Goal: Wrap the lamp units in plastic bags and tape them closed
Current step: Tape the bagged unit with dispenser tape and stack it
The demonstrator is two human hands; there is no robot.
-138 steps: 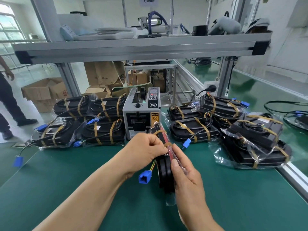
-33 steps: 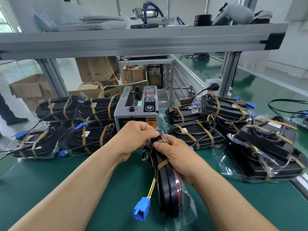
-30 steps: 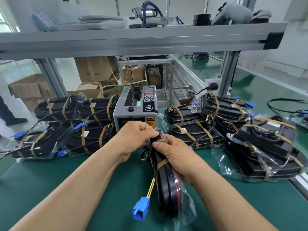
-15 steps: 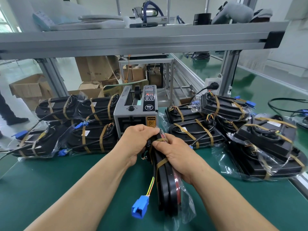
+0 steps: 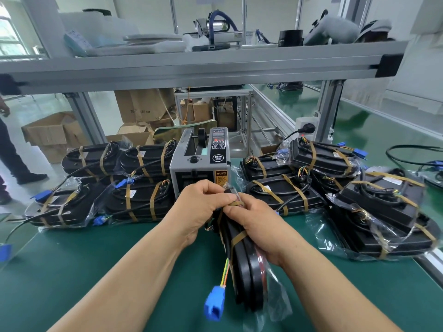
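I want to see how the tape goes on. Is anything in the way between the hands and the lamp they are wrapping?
No, nothing visible. Both the left hand and the right hand grip the bagged lamp unit at its far end, just in front of the tape dispenser.

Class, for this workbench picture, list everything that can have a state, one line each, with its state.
lamp unit, held on edge, bagged, tape bands on.
left hand, grips the lamp unit's top end.
right hand, grips the lamp unit, fingertips on the tape.
blue connector, unplugged.
tape dispenser, display lit.
wall plug, plugged into its socket.
stacked lamp units, bagged and taped.
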